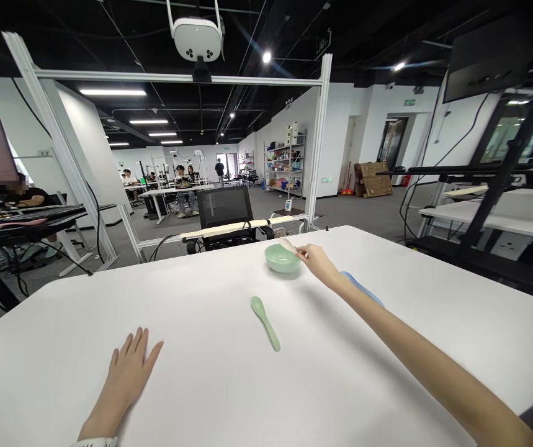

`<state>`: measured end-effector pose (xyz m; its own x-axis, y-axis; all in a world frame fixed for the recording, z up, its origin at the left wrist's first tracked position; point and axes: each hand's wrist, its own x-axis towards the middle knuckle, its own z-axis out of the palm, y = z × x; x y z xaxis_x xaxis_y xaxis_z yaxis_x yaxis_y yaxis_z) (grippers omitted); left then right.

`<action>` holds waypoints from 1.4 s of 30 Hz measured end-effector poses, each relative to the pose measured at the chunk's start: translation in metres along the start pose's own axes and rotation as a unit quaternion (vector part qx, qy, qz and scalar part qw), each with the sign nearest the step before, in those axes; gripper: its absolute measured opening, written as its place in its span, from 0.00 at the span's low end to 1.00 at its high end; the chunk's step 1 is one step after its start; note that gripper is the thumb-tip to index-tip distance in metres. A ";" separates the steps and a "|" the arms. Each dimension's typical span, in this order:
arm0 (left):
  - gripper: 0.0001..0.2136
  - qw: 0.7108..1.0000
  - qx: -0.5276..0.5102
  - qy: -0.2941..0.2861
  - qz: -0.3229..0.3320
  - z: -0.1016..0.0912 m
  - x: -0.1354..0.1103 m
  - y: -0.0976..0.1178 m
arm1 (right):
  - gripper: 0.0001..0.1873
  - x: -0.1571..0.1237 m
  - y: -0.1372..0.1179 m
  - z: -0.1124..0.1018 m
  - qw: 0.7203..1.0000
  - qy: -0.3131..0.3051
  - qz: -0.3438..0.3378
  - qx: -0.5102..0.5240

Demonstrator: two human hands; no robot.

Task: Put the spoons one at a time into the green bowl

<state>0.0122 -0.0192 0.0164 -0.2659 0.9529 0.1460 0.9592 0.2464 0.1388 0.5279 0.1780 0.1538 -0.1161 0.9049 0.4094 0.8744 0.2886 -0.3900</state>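
Note:
My right hand (315, 261) reaches far across the table, its fingers closed on a white spoon (288, 245). The spoon's bowl end is over the light green bowl (283, 261); whether it touches the rim I cannot tell. A green spoon (265, 324) lies on the table nearer to me, between my two hands. Partly hidden behind my right forearm is a blue utensil (363, 288), whose kind I cannot make out. On the left, my left hand (131, 366) rests flat on the table with its fingers spread, holding nothing.
The white table (192, 385) fills the foreground. Beyond its far edge stand an aluminium frame (324, 143) and a black chair (225, 208). A monitor stand (494, 180) is off to the right. Several people sit or stand in the background.

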 end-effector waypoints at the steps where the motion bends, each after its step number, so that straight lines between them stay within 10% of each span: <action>1: 0.37 1.000 0.000 0.006 -0.001 0.002 0.000 0.000 | 0.19 -0.017 0.006 -0.001 1.000 -0.005 0.002 0.017; 9: 0.43 0.999 0.005 -0.014 -0.040 0.003 0.000 0.006 | 0.23 -0.120 0.028 0.025 0.989 -0.094 0.083 0.080; 24: 0.42 0.999 0.006 -0.013 -0.033 0.004 0.002 0.002 | 0.23 -0.126 0.021 0.029 0.992 -0.067 0.106 0.032; 32: 0.40 0.999 -0.027 0.029 -0.024 0.005 0.001 0.003 | 0.19 -0.099 0.078 0.007 0.973 0.029 0.155 -0.170; 38: 0.37 0.979 -0.178 0.094 0.042 -0.036 -0.007 0.050 | 0.13 -0.099 0.124 -0.004 0.943 0.001 0.260 -0.210; 42: 0.30 0.932 -0.354 0.063 0.040 -0.060 -0.018 0.120 | 0.13 -0.100 0.091 -0.001 0.971 0.051 0.219 -0.078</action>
<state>0.1259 -0.0172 0.0895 -0.2473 0.9242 0.2910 0.6850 -0.0456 0.7271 0.6195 0.1139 0.0779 0.3236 0.8925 0.3143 0.8910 -0.1757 -0.4186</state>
